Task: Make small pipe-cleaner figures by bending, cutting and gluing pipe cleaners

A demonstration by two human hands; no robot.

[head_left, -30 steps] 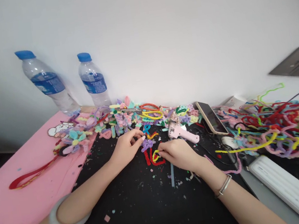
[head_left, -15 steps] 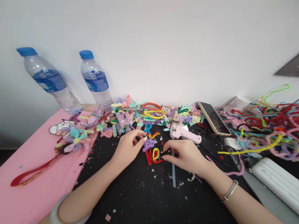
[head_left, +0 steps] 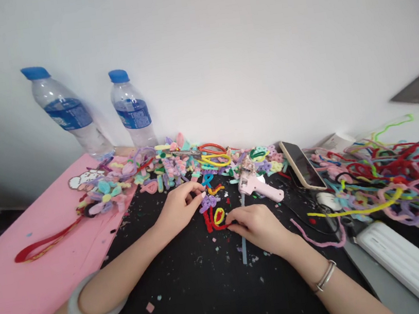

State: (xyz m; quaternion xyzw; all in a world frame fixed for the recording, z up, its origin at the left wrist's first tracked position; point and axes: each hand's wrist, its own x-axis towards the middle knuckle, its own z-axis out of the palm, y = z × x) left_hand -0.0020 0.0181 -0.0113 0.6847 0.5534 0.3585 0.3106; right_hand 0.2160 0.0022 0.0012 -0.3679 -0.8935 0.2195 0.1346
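On the black mat, a small purple pipe-cleaner flower (head_left: 208, 203) lies with a red pipe cleaner (head_left: 208, 220) bent into upright strokes below it. A yellow pipe-cleaner loop (head_left: 219, 216) sits inside the red shape. My left hand (head_left: 180, 203) has thumb and forefinger pinched at the flower's upper left edge. With thumb and forefinger together, my right hand (head_left: 257, 227) grips the lower right end of the red pipe cleaner; its fingertips hide that end. Blue (head_left: 207, 180) and orange-yellow (head_left: 216, 190) pipe-cleaner pieces lie just above the flower.
A pink glue gun (head_left: 260, 186) with a translucent glue stick (head_left: 244, 248) lies right of the hands. Behind are scissors (head_left: 213, 155) and piled pipe-cleaner pieces (head_left: 172, 167). A phone (head_left: 302, 165), tangled pipe cleaners (head_left: 403, 176) and a white power bank (head_left: 407, 264) are right; bottles (head_left: 133, 110) stand behind.
My right hand's fingers have come together on the red pipe cleaner's end, having been apart beside it. My left hand stays at the flower. The view has shifted slightly.
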